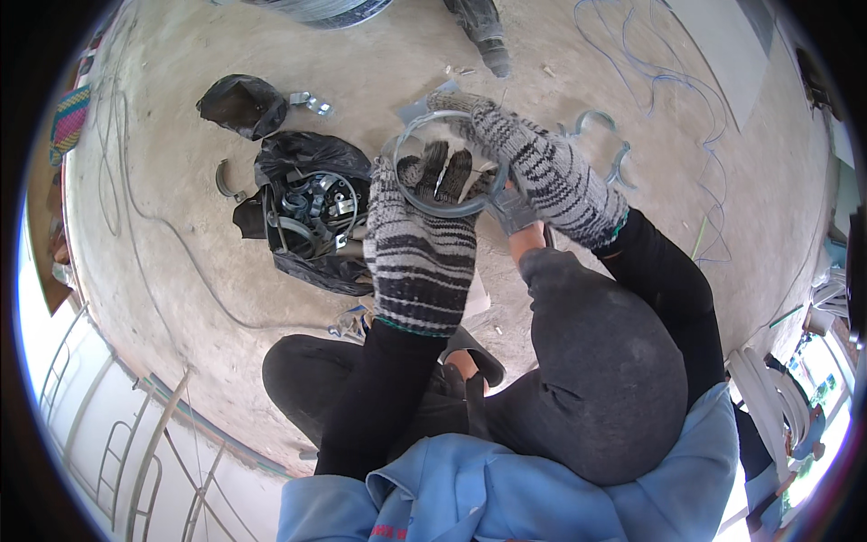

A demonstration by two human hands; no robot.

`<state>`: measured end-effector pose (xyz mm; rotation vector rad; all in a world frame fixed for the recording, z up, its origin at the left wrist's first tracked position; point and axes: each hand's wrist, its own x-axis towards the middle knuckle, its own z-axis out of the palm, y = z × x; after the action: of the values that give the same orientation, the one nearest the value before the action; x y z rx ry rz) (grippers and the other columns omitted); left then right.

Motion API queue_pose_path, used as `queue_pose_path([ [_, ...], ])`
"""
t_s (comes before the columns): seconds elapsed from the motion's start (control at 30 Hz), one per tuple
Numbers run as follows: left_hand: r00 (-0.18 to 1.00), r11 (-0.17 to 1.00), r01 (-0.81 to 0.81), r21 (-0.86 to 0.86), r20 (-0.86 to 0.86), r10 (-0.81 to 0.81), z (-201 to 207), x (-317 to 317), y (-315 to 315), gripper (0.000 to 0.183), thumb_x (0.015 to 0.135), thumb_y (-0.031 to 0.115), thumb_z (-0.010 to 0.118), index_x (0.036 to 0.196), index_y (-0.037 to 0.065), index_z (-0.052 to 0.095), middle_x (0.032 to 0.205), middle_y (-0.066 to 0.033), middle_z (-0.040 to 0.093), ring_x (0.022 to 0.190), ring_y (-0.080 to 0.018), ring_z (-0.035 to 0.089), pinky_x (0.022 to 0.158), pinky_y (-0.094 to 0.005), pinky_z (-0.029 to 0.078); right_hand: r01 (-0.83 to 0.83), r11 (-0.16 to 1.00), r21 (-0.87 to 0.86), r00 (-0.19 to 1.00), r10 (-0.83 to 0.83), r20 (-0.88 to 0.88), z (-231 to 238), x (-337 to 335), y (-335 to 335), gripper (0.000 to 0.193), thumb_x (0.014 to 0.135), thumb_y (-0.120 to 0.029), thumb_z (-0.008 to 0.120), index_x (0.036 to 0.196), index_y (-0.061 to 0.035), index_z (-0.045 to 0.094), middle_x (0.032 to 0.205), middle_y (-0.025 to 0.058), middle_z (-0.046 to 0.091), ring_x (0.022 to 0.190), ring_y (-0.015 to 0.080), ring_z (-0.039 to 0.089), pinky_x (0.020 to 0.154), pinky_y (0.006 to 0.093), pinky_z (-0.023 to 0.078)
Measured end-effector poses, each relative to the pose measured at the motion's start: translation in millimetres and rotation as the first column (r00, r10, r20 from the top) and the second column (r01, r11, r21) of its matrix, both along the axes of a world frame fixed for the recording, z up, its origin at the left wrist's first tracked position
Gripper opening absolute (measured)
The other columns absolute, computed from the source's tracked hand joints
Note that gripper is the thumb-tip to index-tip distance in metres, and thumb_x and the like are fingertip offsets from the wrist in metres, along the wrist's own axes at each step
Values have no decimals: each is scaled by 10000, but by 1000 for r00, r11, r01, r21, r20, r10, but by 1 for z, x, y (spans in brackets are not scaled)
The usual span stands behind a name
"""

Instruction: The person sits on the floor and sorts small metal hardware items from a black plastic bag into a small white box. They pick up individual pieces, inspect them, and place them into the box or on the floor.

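Note:
In front of me I hold a round metal pipe clamp (449, 211), a ring of thin galvanised strip. My left hand (422, 257), in a grey-and-black striped knit glove, grips its left and lower side, the fingers curled up through the ring. My right hand (553, 172), gloved alike, closes on the upper right side of the ring; its fingertips are partly hidden. Left of my left hand lies an open black plastic bag (298, 152) filled with loose clamp parts (318, 203). Two half-ring clamp pieces (619, 164) rest on the floor beyond my right hand.
A second black bag (237, 108) lies farther off, beside small shiny brackets (310, 102). One curved clamp half (224, 179) is left of the filled bag. Blue wire (709, 154) loops over the concrete floor at right; a cable (194, 262) trails at left. A wire coil (334, 13) stands ahead.

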<state>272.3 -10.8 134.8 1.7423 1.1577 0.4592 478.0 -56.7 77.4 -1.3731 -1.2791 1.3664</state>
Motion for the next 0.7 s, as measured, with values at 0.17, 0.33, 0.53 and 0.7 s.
queue_pose_path([
  [0.17, 936, 939, -129, -319, 274, 222, -9, 0, 4, 545, 911, 114, 632, 1392, -69, 452, 1352, -253, 560, 1216, -365, 585, 1013, -434, 478, -156, 948, -277, 930, 47, -364, 24, 11, 5, 421, 996, -249, 590, 1350, -23, 569, 1202, 126, 646, 1064, 242, 616, 899, 336, 514],
  [0.33, 966, 909, 131, 395, -258, -27, -13, -12, -7, 467, 932, 78, 556, 1377, -56, 506, 1312, -268, 586, 1150, -359, 627, 935, -453, 530, -213, 842, -497, 836, -107, -539, 38, -6, 16, 398, 1027, -298, 569, 1310, -21, 596, 1078, 87, 687, 908, 169, 658, 771, 288, 552],
  [0.53, 886, 833, 449, 324, -283, -367, -23, -30, 27, 463, 901, -4, 576, 1363, 16, 570, 1337, -206, 598, 1190, -355, 613, 989, -430, 521, -125, 762, -635, 848, -250, -468, 19, -30, 10, 387, 1030, -370, 582, 1168, -15, 654, 828, 43, 703, 628, 114, 657, 519, 251, 525],
  [0.7, 904, 928, 371, 35, -239, -353, -70, -62, 6, 403, 873, 59, 646, 1269, -5, 604, 1261, -207, 633, 1157, -344, 629, 1033, -383, 504, 3, 991, -134, 932, 46, 361, -12, -32, 2, 343, 982, -289, 545, 1168, -20, 651, 1033, 194, 706, 965, 370, 682, 861, 422, 542],
])
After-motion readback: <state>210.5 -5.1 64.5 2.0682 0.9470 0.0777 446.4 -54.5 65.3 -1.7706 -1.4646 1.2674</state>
